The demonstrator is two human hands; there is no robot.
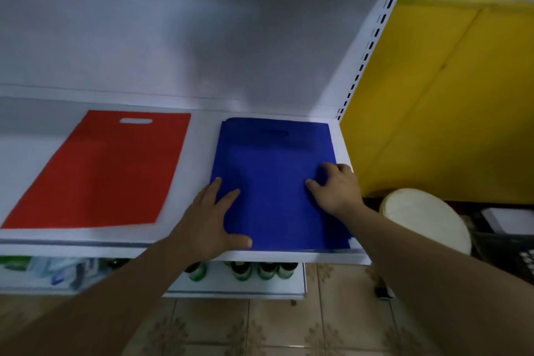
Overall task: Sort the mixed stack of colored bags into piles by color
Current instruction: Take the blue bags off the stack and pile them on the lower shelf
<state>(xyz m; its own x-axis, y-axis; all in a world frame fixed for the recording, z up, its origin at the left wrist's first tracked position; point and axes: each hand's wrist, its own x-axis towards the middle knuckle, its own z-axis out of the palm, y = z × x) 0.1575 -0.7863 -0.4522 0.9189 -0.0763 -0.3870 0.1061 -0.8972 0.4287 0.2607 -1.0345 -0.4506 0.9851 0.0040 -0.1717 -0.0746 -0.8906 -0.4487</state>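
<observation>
A stack of blue bags [274,170] lies flat on the right part of the white shelf [199,153]. One red bag [107,170] with a cut-out handle lies flat to its left, apart from the blue stack. My left hand [211,220] rests flat on the blue stack's near left corner, fingers straight and thumb along the front edge. At the stack's right edge my right hand [336,186] has its fingers curled and pinches the top blue bag, which bunches slightly there.
A yellow panel [439,95] stands to the right of the shelf behind a slotted white upright [372,40]. A round cream lid [424,217] and a dark crate [502,243] sit at lower right. Green bottles [260,270] stand on the lower shelf. Tiled floor lies below.
</observation>
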